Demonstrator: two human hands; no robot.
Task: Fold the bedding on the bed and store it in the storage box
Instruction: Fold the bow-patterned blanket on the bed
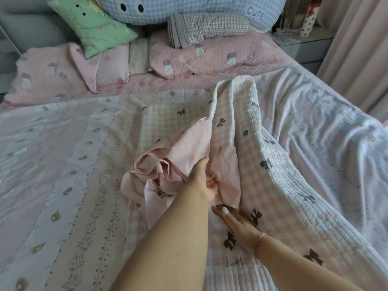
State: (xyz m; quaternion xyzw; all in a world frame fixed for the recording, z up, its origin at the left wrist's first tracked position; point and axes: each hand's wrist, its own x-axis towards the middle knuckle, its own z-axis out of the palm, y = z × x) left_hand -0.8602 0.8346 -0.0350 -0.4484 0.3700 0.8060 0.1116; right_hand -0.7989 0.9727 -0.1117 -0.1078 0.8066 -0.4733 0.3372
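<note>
A crumpled plain pink sheet (168,164) lies in a heap at the middle of the bed. My left hand (202,179) grips a bunch of its cloth. Under and to the right of it spreads a pink gingham quilt with black bows (262,181), one edge folded up in a ridge. My right hand (237,223) lies flat on this quilt just below the pink sheet, fingers straight. A pale striped bedspread with small bears (63,164) covers the left of the bed. No storage box is in view.
Pillows line the head of the bed: a green cartoon cushion (94,28), a large blue checked plush cushion (189,7), a folded grey plaid blanket (205,26) and pink quilted pillows (210,55). A nightstand (304,47) and a pink curtain (357,49) stand at the right.
</note>
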